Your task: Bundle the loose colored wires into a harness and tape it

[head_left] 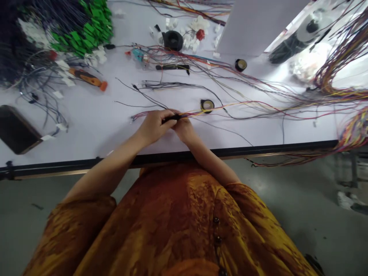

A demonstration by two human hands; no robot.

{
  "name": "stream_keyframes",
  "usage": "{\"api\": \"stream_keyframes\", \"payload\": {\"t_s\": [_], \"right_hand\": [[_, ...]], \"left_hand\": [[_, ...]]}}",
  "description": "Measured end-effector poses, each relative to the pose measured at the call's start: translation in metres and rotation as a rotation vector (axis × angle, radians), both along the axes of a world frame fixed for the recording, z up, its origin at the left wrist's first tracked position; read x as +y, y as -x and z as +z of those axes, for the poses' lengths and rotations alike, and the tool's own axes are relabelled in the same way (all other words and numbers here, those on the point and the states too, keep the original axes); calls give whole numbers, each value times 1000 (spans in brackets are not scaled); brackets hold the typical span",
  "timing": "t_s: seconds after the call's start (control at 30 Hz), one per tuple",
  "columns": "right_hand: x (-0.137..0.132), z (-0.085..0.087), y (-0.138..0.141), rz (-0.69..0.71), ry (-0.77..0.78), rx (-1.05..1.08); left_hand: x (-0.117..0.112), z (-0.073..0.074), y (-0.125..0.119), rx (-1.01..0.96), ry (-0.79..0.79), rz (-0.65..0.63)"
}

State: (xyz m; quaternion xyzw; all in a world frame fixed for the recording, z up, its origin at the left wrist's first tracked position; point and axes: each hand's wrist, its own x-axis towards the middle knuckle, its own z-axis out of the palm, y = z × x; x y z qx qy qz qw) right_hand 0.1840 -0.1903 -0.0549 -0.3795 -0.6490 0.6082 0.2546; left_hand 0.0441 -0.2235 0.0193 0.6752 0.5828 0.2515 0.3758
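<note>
Mustard-and-rust patterned fabric of a buttoned blouse (172, 218) is filling the bottom of the view, and two bare forearms are reaching over the black table edge (184, 154). The left hand (153, 126) and right hand (184, 131) are closed narrowly together, both gripping a multicoloured wire bundle (186, 114) around a short black-wrapped section (172, 118), just in from that edge. The bundle's long axis is running sideways across the white worktable (86, 115), rising slightly to the right, with its short ends fanning out just left of the hands and its long strands trailing right, past the table's side edge. A black tape roll (207, 105) is sitting just beyond the right hand, loose thin black wires (172, 85) are stretching past it, and a dark smartphone (17, 129) is lying near the left edge. Farther off, an orange-handled screwdriver (87, 79), a round black coil (172, 40), and heaped green connectors (83, 34) are resting on the table. Small white tags (61, 67) are showing markings too tiny to read.
</note>
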Motion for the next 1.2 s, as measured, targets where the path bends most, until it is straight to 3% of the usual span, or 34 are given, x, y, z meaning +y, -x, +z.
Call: {"api": "stream_keyframes", "payload": {"t_s": [0.1, 0.23, 0.3, 0.37, 0.43, 0.57, 0.7, 0.8, 1.0, 1.2], "right_hand": [[-21, 3, -29, -114, 171, -43], [-31, 34, -75, 270, 280, -206], [-20, 49, -82, 235, 159, -231], [-2, 54, -71, 44, -118, -322], [17, 48, -47, -12, -360, -492], [38, 25, -3, 188, -587, -753], [42, 14, -6, 431, -782, -691], [40, 15, -25, 503, -786, -630], [30, 22, -33, 262, -575, -761], [32, 10, -31, 407, -591, -494]], "left_hand": [[-13, -27, 2, 103, 1, -5], [-29, -52, 3, 229, -41, -47], [-33, -56, 2, 273, -50, -64], [-37, -57, 0, 317, -51, -68], [-38, -54, -2, 365, -37, -75], [-40, -50, 0, 453, 16, -91], [-40, -51, 8, 492, 5, -114], [-37, -52, 12, 478, 3, -112], [-27, -51, 16, 453, 56, -111], [-23, -52, 21, 439, 39, -154]]}}
